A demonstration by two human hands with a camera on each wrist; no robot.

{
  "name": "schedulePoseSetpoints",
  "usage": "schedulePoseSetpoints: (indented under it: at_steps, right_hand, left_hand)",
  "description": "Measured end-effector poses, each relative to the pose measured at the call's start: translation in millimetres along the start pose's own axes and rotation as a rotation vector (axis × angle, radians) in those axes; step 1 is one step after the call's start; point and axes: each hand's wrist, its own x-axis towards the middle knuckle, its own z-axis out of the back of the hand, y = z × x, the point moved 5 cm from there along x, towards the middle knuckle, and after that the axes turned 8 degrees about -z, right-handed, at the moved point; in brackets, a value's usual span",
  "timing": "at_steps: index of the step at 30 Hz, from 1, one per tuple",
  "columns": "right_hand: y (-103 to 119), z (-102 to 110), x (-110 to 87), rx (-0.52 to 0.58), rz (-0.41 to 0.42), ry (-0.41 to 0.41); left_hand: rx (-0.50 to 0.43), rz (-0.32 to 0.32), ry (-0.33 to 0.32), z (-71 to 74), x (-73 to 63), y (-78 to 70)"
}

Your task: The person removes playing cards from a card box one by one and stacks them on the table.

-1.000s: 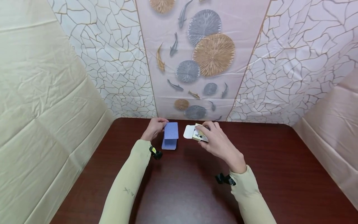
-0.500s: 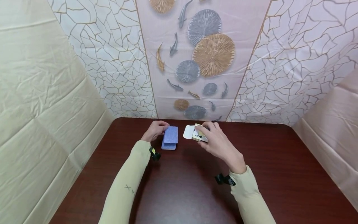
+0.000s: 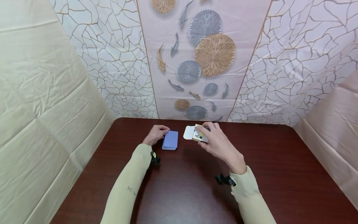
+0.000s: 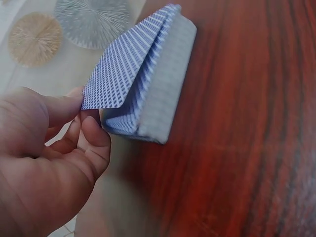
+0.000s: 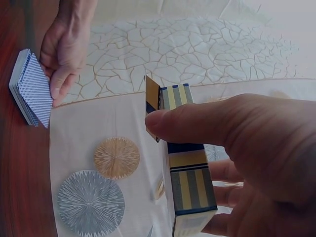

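Thumb and fingers of my left hand (image 3: 155, 135) pinch the corner of a blue-backed playing card (image 4: 121, 66). That card slants over a deck of matching cards (image 4: 167, 86), its far edge right at the top of the pile. The deck lies face down on the table, long side showing white. Over to the right, my right hand (image 3: 219, 141) grips a card box (image 5: 190, 185), thumb on top and fingers underneath. Its white flap (image 3: 188, 132) stands out to the left, and an ace face (image 3: 197, 136) shows beside the thumb.
The dark red-brown table (image 3: 179, 193) reaches back to a patterned cloth backdrop (image 3: 195, 56) with fish and round motifs. Pale cloth walls (image 3: 42, 109) close in both sides. A black wrist camera (image 3: 225, 179) sits at each cuff.
My left hand has lowered toward the table and nearer me, bringing the pinched card down until it nearly covers the deck. The right hand and card box stay in place.
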Motion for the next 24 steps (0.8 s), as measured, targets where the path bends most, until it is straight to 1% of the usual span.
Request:
schedulePoseSetpoints:
  at_steps: [5,11,18,24]
  right_hand:
    - [1.5,-0.6,0.5,0.002,0.002,0.005]
    - [1.3,-1.0,0.9,-0.008,0.003,0.005]
    - [1.6,-1.1,0.7,-0.008,-0.012,0.022]
    - [1.0,-1.1,0.5,-0.006,-0.014,0.022]
  left_hand:
    - [-0.001,0.001,-0.002,1.0,-0.8,6.3]
    - [0.013,-0.007,-0.02,-0.1,-1.5,7.5]
    - [0.136,-0.067,-0.049,-1.3,0.4,8.4]
    - [0.214,-0.062,-0.073,-1.4,0.1,8.8]
